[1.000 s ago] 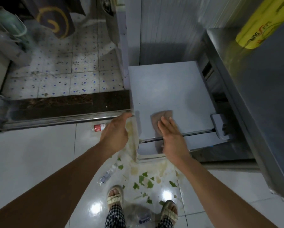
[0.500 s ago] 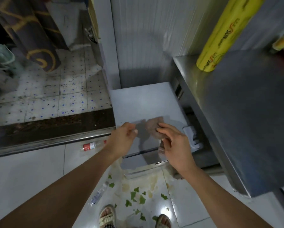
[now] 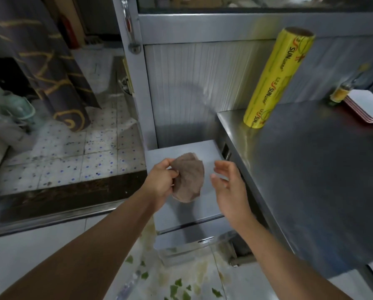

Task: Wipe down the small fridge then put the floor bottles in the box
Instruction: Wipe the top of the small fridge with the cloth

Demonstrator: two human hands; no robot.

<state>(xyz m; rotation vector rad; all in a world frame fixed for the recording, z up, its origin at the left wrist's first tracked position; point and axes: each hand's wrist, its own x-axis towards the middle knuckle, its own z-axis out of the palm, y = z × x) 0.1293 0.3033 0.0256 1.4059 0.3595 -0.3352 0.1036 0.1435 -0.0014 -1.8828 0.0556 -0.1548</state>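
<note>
1. The left hand [image 3: 160,182] pinches a brown cloth [image 3: 188,177] by its left edge and holds it bunched above the fridge [image 3: 205,207].
2. The right hand [image 3: 228,182] is apart from the cloth on its right, fingers loosely spread and holding nothing.
3. The fridge, small and grey, sits low between a door frame [image 3: 136,87] and a steel counter [image 3: 311,169].
4. A bottle [image 3: 128,285], clear and blurred, lies on the white floor [image 3: 40,252] near the bottom edge, beside green leaf scraps [image 3: 178,283].
5. A yellow wrap roll [image 3: 277,79] stands on the counter; a stack of plates [image 3: 369,107] lies at its far right.
</note>
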